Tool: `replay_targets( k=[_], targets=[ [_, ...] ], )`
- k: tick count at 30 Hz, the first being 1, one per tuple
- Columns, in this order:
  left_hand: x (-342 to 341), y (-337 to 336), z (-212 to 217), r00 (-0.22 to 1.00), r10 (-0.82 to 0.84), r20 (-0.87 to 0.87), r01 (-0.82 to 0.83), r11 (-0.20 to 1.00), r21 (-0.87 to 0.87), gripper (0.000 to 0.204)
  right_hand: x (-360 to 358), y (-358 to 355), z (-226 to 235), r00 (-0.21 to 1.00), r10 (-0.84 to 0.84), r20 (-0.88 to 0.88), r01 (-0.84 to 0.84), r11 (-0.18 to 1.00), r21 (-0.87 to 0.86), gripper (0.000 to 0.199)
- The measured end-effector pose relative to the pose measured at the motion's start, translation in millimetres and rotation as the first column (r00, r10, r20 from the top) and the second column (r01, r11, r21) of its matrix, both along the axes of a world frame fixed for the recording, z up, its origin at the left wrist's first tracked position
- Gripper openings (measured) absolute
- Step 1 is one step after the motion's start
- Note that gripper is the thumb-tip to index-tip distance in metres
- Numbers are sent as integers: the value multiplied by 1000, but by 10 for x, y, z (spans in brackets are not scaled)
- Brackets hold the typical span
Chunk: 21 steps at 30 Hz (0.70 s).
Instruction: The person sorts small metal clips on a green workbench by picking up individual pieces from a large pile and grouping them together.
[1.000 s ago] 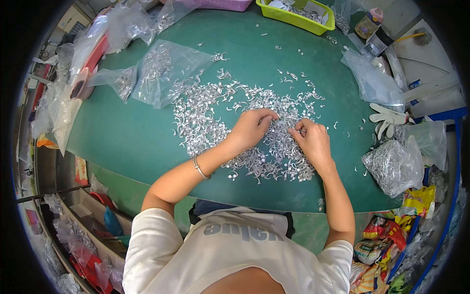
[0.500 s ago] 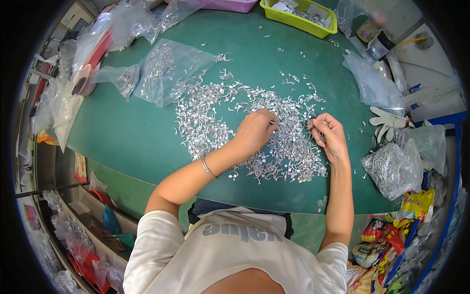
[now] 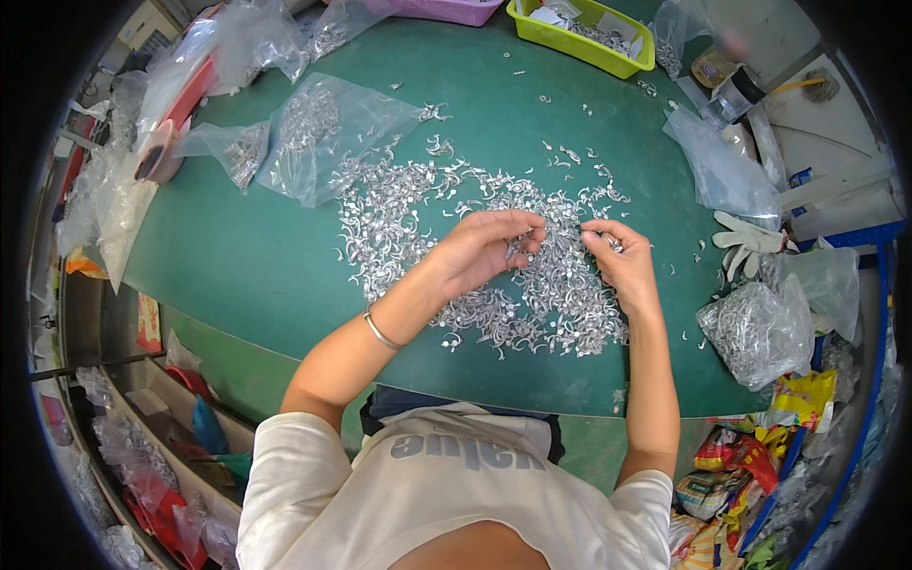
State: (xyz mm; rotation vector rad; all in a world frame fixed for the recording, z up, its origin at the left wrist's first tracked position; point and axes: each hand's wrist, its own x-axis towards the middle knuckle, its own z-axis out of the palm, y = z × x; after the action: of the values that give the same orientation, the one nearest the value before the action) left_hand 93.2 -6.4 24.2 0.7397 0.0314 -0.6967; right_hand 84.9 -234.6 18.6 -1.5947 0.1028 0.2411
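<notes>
A wide heap of small shiny curved metal pieces (image 3: 399, 218) covers the middle of the green table (image 3: 237, 275). My left hand (image 3: 489, 249) hovers just above the heap with its fingers curled around a few of the pieces. My right hand (image 3: 619, 261) is close beside it on the right, fingertips pinched on a small metal piece. The two hands almost touch over the heap. A thin bracelet sits on my left wrist.
Clear plastic bags of metal pieces (image 3: 318, 133) lie at the back left, another full bag (image 3: 755, 328) at the right edge. A yellow-green basket (image 3: 584, 36) and a pink tray (image 3: 446, 9) stand at the far side. A white glove (image 3: 746, 242) lies right.
Both hands have lifted off the heap and come together, each now pinching small metal pieces instead of resting flat in the pile.
</notes>
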Motion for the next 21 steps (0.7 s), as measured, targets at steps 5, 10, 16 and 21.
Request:
replay_targets(
  k=[5, 10, 16, 21],
  targets=[
    [3, 64, -129, 996, -87, -23, 85, 995, -47, 22, -2, 258, -142, 919, 110, 378, 159, 775, -612, 10],
    [-49, 39, -16, 1000, -19, -4, 19, 1000, 4, 26, 12, -37, -10, 996, -53, -73, 74, 944, 320, 15],
    [-38, 50, 20, 1000, -1, -6, 1, 998, 56, 31, 2, -25, -89, 1000, 12, 13, -14, 969, 245, 15],
    [-34, 8, 32, 992, 45, -121, -37, 997, 70, 32, -86, 337, -74, 953, 145, 265, 74, 738, -670, 12]
  ],
)
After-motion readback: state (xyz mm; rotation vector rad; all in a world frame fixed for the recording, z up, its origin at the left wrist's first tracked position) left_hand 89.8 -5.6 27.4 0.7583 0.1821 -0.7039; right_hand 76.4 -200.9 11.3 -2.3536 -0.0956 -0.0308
